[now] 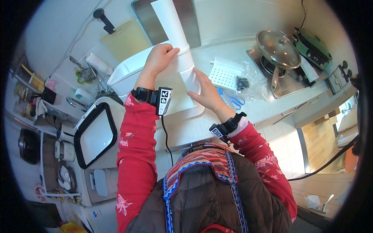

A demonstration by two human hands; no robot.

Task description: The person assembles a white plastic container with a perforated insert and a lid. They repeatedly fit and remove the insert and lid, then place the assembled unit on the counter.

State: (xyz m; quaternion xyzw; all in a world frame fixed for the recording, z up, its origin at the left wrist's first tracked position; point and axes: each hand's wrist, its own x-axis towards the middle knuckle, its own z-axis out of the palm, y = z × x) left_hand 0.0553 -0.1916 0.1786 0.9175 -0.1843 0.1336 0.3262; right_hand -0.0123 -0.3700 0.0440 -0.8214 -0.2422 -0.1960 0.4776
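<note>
A white plastic tiered rack stands on the counter in front of me, with tray-like tiers and a tall white post at its right end. My left hand is closed on the upper tier by the foot of that post; some of its fingers are hidden behind the rim. Lower down, my right hand clasps the rack's right-hand upright, thumb on the near side and fingers along the outer side. Just right of it lie blue-handled scissors on the counter. Both wrists wear black straps with small marker tags.
A perforated white tray and crumpled clear plastic bag lie right of the rack. Further right, a lidded pan sits on the stove. A black-rimmed white board is at the left, near the tap.
</note>
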